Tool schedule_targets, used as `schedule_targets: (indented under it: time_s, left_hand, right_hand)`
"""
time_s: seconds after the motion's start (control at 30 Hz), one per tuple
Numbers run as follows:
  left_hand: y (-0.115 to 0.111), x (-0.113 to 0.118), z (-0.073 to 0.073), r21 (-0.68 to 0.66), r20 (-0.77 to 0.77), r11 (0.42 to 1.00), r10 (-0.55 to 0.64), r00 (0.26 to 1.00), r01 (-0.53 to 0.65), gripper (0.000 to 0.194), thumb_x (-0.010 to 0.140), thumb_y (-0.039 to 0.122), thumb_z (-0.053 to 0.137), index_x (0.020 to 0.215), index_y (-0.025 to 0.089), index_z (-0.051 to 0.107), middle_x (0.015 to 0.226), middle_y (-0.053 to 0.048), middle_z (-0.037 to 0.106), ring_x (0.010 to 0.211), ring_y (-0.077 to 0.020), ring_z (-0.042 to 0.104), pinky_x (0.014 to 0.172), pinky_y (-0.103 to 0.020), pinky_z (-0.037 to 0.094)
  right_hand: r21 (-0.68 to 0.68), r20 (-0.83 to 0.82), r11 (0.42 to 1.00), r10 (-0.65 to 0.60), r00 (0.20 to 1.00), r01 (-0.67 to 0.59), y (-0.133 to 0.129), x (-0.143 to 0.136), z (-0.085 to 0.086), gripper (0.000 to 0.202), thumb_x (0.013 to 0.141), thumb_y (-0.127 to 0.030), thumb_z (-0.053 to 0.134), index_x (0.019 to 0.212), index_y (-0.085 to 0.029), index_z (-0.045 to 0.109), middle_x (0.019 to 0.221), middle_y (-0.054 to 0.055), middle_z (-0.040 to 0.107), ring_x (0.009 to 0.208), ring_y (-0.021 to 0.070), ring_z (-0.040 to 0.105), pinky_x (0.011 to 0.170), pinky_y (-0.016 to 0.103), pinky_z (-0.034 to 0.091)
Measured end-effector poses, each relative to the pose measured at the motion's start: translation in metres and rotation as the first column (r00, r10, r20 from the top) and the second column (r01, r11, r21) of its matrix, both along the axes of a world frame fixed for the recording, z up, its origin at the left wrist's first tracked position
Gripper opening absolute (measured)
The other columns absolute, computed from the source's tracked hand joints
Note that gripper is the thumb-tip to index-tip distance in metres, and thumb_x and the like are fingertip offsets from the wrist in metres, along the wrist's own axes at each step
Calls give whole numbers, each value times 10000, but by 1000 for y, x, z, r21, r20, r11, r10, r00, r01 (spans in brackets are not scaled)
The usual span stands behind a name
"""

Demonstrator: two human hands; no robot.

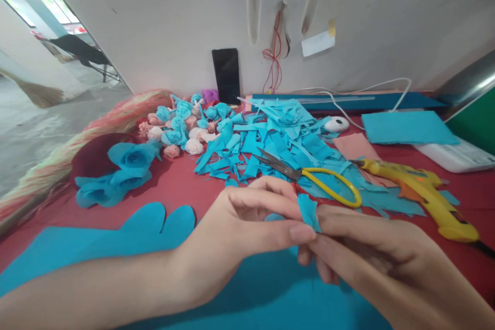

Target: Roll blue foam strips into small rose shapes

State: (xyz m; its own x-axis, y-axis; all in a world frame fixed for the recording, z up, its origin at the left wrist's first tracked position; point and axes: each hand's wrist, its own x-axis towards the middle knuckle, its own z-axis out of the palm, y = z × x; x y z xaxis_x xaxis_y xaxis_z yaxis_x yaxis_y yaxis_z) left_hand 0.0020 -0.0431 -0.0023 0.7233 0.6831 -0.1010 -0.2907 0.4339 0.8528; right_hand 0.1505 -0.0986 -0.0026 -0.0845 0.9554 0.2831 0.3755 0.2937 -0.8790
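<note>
Both hands meet over a large blue crepe paper sheet. A small curled piece of blue crepe paper is pinched between them. My left hand has its thumb and fingers closed on the left side of the piece. My right hand grips it from the right with bent fingers, its lower fingertips partly hidden. Just beyond the fingers lie scissors with yellow handles, blades spread. Rounded blue paper petals rest on the sheet at left.
Blue paper scraps are heaped behind the hands. Blue and pink paper roses cluster at back left, with larger blue flowers nearer. A yellow glue gun lies at right. A black phone leans on the wall.
</note>
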Motion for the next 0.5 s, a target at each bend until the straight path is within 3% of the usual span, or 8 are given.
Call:
schedule_targets:
  time_s: [0.17,0.27,0.4,0.5]
  left_hand:
    - [0,1,2,1,5,1000,30,1000,-30,116,667,71,641,608,165,676,825,20,473,611,-54,534,558,-183,454]
    - [1,0,4,23,-17,996,91,996,-90,103,659,81,647,603,164,674,824,20,464,647,-60,505,592,-188,450]
    - [4,-1,7,64,-48,985,165,985,-162,69,641,129,679,588,172,670,789,17,456,752,-78,469,642,-155,439]
    - [6,-1,8,48,-50,983,180,982,-178,112,651,126,673,555,182,661,779,24,439,727,-56,450,612,-120,423]
  right_hand:
    - [-17,0,1000,-12,1000,12,-2,-1,-3,184,773,-225,546,597,-271,575,513,-101,565,419,61,533,382,77,431]
    - [14,-10,996,-91,996,91,-1,-1,-1,136,769,-254,557,662,-309,620,518,-109,599,419,67,561,401,65,457]
    - [98,51,969,-233,971,227,4,7,6,204,743,-282,544,559,-299,632,444,-104,584,378,61,555,391,35,445]
    - [78,110,976,-212,971,204,6,17,11,158,731,-263,579,624,-325,677,557,-101,648,442,80,600,422,57,480]
